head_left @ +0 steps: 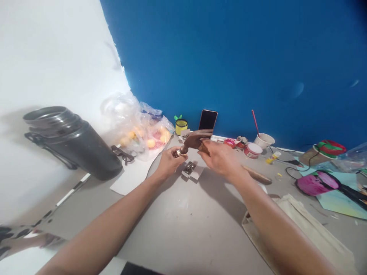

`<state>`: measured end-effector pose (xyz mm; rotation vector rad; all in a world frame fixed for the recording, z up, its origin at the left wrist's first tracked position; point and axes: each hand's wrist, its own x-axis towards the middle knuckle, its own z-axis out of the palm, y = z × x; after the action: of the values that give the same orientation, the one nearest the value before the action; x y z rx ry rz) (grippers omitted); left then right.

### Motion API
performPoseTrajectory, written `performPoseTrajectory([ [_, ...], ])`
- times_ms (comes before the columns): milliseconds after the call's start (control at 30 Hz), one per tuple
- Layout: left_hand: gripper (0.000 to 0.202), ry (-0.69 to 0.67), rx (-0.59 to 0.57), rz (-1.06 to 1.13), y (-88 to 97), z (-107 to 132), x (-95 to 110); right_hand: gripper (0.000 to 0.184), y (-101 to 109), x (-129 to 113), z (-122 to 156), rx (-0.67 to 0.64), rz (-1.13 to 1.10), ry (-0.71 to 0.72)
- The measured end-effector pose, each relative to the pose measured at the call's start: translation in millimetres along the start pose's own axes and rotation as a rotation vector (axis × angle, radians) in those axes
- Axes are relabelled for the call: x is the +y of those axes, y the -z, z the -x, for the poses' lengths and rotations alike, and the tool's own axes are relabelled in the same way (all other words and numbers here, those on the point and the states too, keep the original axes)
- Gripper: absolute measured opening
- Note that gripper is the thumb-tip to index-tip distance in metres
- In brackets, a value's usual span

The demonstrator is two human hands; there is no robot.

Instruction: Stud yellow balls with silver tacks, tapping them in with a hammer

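My right hand [222,157] is closed round a hammer just below its head; the dark metal hammer head [195,140] points left and the wooden handle [256,175] trails to the right behind my wrist. My left hand [169,161] pinches a small shiny object at the hammer's face; I cannot make out what it is. Right under both hands sits a small open box of small metal pieces [190,169] on the grey table [183,221].
A big dark jug [73,142] lies at the left by glasses [123,154], white paper and a plastic bag of fruit [140,131]. A phone [208,120] leans on the blue wall. Paint pots, a cup, cables, paintings sit at right; a cloth bag [304,229] lies near.
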<state>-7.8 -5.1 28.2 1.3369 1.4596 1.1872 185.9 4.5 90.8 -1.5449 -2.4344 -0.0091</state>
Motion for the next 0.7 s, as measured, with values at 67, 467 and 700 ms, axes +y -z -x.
performPoseTrajectory([
  [67, 0.017, 0.003, -0.006, -0.014, -0.7, 0.7, 0.5, 0.029, -4.7, -0.8, 0.8, 0.018, 0.018, 0.022],
  [467, 0.014, -0.056, 0.047, -0.137, -0.7, -1.5, -0.4, 0.027, -6.1, 0.6, 2.0, 0.102, 0.013, 0.061],
  [700, 0.013, -0.072, 0.064, -0.125, 2.2, -1.4, -0.1, 0.025, -8.4, 1.6, 1.4, 0.045, -0.096, 0.084],
])
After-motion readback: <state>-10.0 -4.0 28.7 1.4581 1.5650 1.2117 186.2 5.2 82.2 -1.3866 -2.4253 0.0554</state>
